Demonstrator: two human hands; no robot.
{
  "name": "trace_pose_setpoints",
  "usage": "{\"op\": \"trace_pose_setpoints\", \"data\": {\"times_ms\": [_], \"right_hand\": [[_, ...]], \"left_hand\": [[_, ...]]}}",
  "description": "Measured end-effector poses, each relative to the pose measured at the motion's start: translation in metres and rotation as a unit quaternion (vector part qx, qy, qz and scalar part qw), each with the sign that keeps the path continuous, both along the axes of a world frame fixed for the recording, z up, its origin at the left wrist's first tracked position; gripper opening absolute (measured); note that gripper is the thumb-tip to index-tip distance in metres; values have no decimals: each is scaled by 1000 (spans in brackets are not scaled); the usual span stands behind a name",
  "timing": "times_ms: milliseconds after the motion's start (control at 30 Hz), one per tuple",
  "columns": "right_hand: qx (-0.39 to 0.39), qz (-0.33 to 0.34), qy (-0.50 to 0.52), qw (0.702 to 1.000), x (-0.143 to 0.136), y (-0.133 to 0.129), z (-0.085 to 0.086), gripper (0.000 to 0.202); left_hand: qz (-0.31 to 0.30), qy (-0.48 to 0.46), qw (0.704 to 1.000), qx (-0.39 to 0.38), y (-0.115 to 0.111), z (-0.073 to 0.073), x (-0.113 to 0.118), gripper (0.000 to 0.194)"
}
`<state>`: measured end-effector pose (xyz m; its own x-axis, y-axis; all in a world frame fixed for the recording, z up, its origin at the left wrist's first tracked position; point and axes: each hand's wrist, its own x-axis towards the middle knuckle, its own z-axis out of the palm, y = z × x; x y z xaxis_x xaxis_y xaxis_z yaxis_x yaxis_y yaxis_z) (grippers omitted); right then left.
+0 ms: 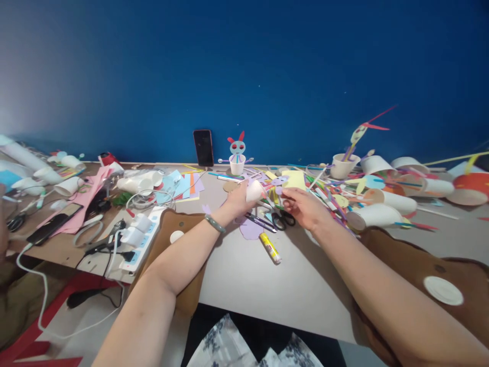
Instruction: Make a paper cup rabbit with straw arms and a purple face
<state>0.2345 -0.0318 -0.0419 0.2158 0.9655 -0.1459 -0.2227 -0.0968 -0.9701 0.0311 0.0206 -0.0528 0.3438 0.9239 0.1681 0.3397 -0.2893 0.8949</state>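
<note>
My left hand (237,199) is wrapped round a white paper cup (255,191), tilted on its side above the table. Just to the right, my right hand (301,206) has its fingers curled in a pinch at a light purple paper cutout (279,181). Its fingertips partly cover what they hold. Beneath the hands lie black-handled scissors (284,220), a dark pen (262,223) and a scrap of purple paper (250,230). A yellow glue stick (270,248) rests nearer to me.
A cup puppet with red ears (237,153) and an upright phone (203,148) stand by the blue wall. On the right are another cup puppet (344,164), several paper cups (378,216) and coloured sticks. A power strip (143,244) with cables lies left.
</note>
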Motion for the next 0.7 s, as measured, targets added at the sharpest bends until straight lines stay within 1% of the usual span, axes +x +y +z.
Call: {"op": "trace_pose_setpoints", "data": {"times_ms": [67, 100, 167, 267, 333, 400, 533, 700], "right_hand": [[-19, 28, 2, 999, -2, -1, -1, 35], [-21, 37, 4, 999, -2, -1, -1, 34], [-14, 48, 10, 999, -4, -2, 2, 34], [16, 66, 21, 997, -8, -7, 10, 33], [48, 87, 33, 994, -11, -11, 15, 33], [84, 100, 37, 991, -15, -16, 18, 32], [145, 91, 15, 985, -25, -25, 21, 30], [197, 74, -3, 978, -31, -29, 24, 28]], "left_hand": [[-5, 15, 1000, 18, 0, -2, 2, 58], [2, 19, 999, 32, 0, -3, 4, 60], [38, 7, 998, 45, -1, -6, 7, 71], [110, -31, 992, 52, -1, -9, 12, 88], [143, -47, 985, 79, -2, -10, 13, 90], [163, -51, 977, 126, -3, -9, 14, 90], [164, -26, 964, 206, -10, -4, 12, 82], [144, -11, 961, 234, -22, -2, 15, 81]]}}
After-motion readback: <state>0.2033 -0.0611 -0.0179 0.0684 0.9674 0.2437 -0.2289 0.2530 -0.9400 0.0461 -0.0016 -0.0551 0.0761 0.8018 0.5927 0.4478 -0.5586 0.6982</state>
